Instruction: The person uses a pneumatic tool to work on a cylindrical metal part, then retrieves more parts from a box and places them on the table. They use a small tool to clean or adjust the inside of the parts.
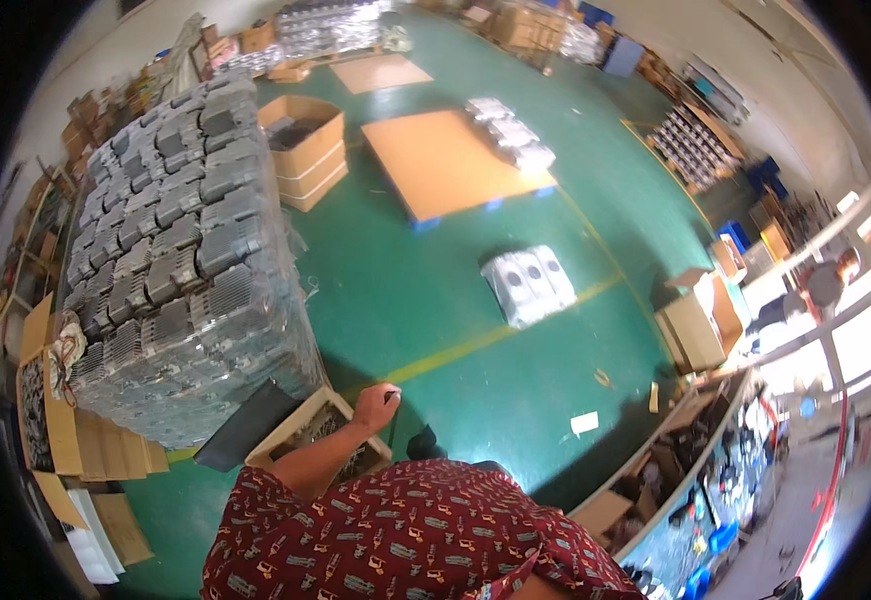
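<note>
My left hand (pixel 376 407) reaches forward with its fingers curled closed. A small dark thing shows at the fingertips, too small to name. Below that forearm stands an open cardboard box (pixel 300 418) with small metal-looking parts inside, partly hidden by my arm. A dark flat sheet (pixel 248 425) leans between this box and a tall, film-wrapped stack of grey finned metal housings (pixel 180 225) on the left. Only a bit of my right arm shows at the bottom edge; the right hand is out of sight.
White moulded pieces (pixel 528 285) lie on the green floor ahead. Beyond is a low board-topped platform (pixel 445 165) with more white pieces at its right end. A tall carton (pixel 305 150) stands beside the stack. To the right are a cluttered workbench (pixel 655 450), an open carton (pixel 700 320) and a person (pixel 823 285).
</note>
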Demonstrator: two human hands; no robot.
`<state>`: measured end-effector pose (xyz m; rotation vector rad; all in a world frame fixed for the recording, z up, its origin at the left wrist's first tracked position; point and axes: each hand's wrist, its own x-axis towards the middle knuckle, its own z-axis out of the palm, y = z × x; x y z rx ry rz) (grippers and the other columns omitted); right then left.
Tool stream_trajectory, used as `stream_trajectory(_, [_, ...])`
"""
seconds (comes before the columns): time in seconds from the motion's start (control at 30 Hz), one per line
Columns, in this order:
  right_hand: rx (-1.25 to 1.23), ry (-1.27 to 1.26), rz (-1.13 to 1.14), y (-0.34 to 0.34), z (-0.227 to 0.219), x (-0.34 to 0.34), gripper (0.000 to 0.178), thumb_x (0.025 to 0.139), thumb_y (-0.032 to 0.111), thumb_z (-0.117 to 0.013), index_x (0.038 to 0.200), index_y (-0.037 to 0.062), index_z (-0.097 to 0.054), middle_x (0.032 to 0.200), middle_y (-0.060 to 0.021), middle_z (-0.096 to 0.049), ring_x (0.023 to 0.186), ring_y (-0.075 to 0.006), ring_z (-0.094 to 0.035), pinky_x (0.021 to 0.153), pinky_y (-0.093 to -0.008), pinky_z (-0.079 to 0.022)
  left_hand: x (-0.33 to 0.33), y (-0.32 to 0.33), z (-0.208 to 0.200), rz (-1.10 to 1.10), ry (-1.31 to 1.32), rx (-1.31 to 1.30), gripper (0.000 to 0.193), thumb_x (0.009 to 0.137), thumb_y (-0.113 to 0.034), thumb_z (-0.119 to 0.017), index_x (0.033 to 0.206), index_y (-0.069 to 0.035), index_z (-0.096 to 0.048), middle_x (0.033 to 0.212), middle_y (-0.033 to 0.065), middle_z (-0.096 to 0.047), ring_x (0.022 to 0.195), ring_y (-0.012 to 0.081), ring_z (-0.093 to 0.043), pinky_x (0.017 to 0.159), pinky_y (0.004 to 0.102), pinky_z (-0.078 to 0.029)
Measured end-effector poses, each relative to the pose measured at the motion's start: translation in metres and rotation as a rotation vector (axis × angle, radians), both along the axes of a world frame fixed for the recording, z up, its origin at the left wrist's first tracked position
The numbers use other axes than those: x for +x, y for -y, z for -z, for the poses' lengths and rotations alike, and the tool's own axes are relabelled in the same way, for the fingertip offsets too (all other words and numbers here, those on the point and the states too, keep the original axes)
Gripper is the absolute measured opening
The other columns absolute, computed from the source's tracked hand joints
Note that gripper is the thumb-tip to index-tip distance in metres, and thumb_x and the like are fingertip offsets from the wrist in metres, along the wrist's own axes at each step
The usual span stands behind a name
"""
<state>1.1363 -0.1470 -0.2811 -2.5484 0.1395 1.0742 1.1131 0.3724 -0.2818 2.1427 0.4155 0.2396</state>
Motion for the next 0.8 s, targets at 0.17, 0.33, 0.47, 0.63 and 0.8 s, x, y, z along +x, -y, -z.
stream_trajectory(0.17, [-0.037, -0.12, 0.055, -0.029, 0.026, 0.128, 0.035, 0.083, 0.037, -0.067, 0.094, 0.0058, -0.077, 0.087, -0.0169, -0.075, 0.085, -0.033, -0.073, 0.077, -0.0462, -0.058, 0.127, -0.043, -0.042, -0.157, 0.054, -0.17, 0.023, 0.096, -0.023, -0.065, 0.108, -0.004, -0.071, 0.088, 0.0159, -0.071, 0.076, 0.0315, -0.069, 0.069, 0.0421, -0.053])
stream_trajectory(0.33, [-0.068, -0.147, -0.046, -0.072, 0.063, 0.297, 0.037, 0.083, 0.037, -0.064, 0.095, 0.0048, -0.077, 0.087, -0.0175, -0.076, 0.087, -0.032, -0.073, 0.079, -0.0461, -0.057, 0.246, -0.098, -0.087, -0.128, 0.116, -0.095, 0.018, 0.094, -0.017, -0.067, 0.106, -0.004, -0.071, 0.085, 0.0164, -0.071, 0.072, 0.0284, -0.069, 0.067, 0.0385, -0.053])
stream_trajectory(0.47, [-0.132, -0.01, -0.251, -0.131, 0.082, 0.501, 0.039, 0.083, 0.038, -0.062, 0.096, 0.004, -0.077, 0.088, -0.0181, -0.076, 0.088, -0.0313, -0.073, 0.081, -0.046, -0.057, 0.301, -0.177, -0.133, -0.198, 0.144, 0.004, 0.02, 0.092, -0.015, -0.067, 0.109, -0.004, -0.07, 0.089, 0.0179, -0.071, 0.075, 0.0293, -0.071, 0.069, 0.0373, -0.055])
stream_trajectory(0.63, [0.366, 0.54, -0.31, -0.406, 0.031, 0.756, 0.03, 0.08, 0.022, -0.064, 0.09, -0.0033, -0.075, 0.077, -0.0173, -0.074, 0.067, -0.0272, -0.07, 0.065, -0.0427, -0.056, 0.347, -0.333, -0.193, -0.518, 0.184, 0.11, 0.032, 0.092, -0.014, -0.067, 0.121, -0.002, -0.068, 0.099, 0.0178, -0.073, 0.088, 0.0292, -0.072, 0.079, 0.0389, -0.056])
stream_trajectory(0.8, [0.767, 0.384, -0.311, -0.663, -0.023, 0.86, 0.027, 0.091, 0.019, -0.067, 0.106, -0.0024, -0.071, 0.085, -0.0103, -0.072, 0.069, -0.017, -0.068, 0.056, -0.0318, -0.056, 0.376, -0.52, -0.245, -0.689, 0.248, 0.396, 0.059, 0.092, -0.017, -0.067, 0.146, -0.003, -0.048, 0.137, 0.0198, -0.059, 0.127, 0.0366, -0.056, 0.108, 0.0435, -0.043])
